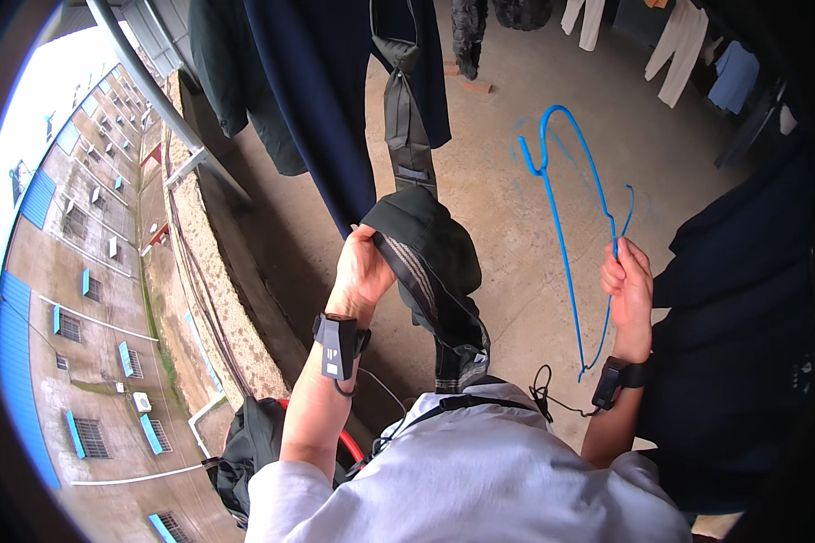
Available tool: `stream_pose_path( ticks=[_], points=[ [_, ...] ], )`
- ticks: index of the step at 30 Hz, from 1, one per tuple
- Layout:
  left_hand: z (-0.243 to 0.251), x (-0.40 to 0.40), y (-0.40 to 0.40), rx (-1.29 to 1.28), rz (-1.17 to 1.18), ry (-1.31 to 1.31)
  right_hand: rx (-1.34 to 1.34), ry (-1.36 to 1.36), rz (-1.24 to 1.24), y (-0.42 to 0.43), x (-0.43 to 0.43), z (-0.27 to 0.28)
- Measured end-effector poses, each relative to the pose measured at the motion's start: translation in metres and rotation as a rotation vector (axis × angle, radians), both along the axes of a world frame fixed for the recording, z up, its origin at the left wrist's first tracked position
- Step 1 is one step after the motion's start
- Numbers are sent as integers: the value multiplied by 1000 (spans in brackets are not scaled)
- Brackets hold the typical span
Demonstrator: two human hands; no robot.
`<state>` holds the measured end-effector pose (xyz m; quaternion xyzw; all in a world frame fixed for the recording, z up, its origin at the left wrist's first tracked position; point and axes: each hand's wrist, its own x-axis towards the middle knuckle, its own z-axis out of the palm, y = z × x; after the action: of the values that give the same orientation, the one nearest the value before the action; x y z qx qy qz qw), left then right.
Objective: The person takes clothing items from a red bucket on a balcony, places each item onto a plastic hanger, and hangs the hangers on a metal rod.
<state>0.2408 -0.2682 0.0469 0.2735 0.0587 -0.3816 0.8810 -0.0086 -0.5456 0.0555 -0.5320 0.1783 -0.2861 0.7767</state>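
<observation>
Near the middle, my left hand (367, 268) grips the waistband of a dark garment (441, 258), probably trousers; a striped inner band shows beside my fingers, and the cloth hangs down towards my chest. Out to the right, my right hand (626, 275) is closed around a blue hanger (564, 237). Its hook points away from me, and the hanger does not touch the garment. Part of its frame is hidden by my fingers. Each wrist bears a strapped black device with a cable.
Dark blue trousers (312, 88) and a dark green garment (227, 75) hang ahead. Navy clothing (733, 319) hangs close by my right arm. A rough parapet (224, 285) and a metal post (142, 75) stand at left. Dark cloth (248, 441) lies over something red beside my left elbow.
</observation>
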Motion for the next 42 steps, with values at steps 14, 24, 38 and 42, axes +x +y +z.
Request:
stream_pose_path(
  ticks=[14, 24, 38, 42],
  points=[
    [-13, 4, 6, -307, -14, -84, 410, 228, 831, 132, 85, 5],
    [-4, -10, 21, -181, 99, -33, -269, -90, 569, 133, 105, -8],
    [-38, -31, 42, 692, -271, -1297, -285, 27, 473, 64, 117, 51],
    [-71, -29, 40, 836, -22, -1412, -353, 74, 543, 41, 114, 65]
  ],
)
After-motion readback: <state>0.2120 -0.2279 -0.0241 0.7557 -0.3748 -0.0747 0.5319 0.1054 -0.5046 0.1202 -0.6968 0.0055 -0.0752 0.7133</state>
